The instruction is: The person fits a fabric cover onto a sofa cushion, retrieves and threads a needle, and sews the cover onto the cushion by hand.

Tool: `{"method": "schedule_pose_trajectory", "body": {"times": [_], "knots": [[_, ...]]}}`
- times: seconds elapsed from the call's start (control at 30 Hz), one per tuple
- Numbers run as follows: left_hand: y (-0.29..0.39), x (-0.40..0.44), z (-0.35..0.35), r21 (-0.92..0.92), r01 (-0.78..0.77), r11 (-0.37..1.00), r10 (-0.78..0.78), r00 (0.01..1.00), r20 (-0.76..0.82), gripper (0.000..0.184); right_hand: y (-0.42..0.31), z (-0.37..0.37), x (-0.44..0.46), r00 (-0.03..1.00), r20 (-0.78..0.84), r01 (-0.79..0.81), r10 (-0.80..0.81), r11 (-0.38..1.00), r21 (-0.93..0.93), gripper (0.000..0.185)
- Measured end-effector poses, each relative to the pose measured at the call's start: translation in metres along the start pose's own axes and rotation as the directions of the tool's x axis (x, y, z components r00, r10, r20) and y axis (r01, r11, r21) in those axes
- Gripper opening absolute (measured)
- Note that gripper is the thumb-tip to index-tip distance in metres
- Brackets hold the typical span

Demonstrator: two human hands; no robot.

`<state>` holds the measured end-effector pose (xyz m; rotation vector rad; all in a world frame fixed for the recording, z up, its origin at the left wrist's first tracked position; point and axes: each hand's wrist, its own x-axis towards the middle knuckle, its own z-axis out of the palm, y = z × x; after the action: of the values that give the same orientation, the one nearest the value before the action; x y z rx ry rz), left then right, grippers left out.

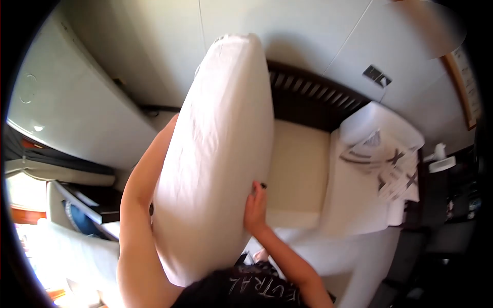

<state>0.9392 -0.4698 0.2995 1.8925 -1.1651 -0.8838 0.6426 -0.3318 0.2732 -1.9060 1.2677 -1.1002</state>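
A large, thick sofa cushion (205, 138) in a white fabric cover stands on end in front of me, leaning against my body. My left arm is wrapped around its left side. The left hand itself is hidden behind the cushion. My right hand (255, 208) grips the cushion's lower right side, with a dark ring-like item on one finger. Some of its fingers are hidden. Right of the cushion shows a cream padded seat (298, 174) in front of a dark slatted wooden backrest (318, 95).
On the seat's right part, a white cushion (354, 190) bears a patterned pillow (382, 164). Black furniture (452, 226) stands at the far right. At left are a pale cabinet-like panel (67, 97) and a white chair (87, 251). A wall socket (377, 75) is behind.
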Motion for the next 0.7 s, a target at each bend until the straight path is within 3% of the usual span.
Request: {"method": "schedule_pose_trajectory", "body": {"times": [0.17, 0.27, 0.37, 0.53, 0.7], "knots": [[-0.023, -0.161, -0.011, -0.294, 0.257, 0.92, -0.261, 0.965, 0.026, 0.042, -0.004, -0.008, -0.014, 0.999, -0.036, 0.0, 0.002, 0.999, 0.043, 0.035], [-0.01, -0.211, -0.024, -0.383, 0.354, 0.853, -0.377, 0.926, 0.017, 0.041, -0.01, -0.015, -0.022, 0.999, -0.018, -0.031, 0.031, 0.999, 0.027, 0.035], [0.018, -0.231, -0.042, -0.429, 0.414, 0.803, -0.441, 0.897, 0.041, 0.04, -0.006, -0.011, -0.025, 0.999, -0.032, -0.03, 0.03, 1.0, 0.002, 0.037], [-0.005, -0.23, -0.059, -0.456, 0.509, 0.73, -0.457, 0.86, 0.228, 0.039, -0.007, -0.014, -0.028, 0.998, -0.058, -0.023, 0.023, 1.0, 0.0, 0.037], [-0.059, -0.204, -0.039, -0.384, 0.433, 0.816, -0.442, 0.894, 0.07, 0.037, -0.004, -0.002, -0.034, 0.991, -0.134, -0.035, 0.031, 0.999, -0.028, 0.037]]}}
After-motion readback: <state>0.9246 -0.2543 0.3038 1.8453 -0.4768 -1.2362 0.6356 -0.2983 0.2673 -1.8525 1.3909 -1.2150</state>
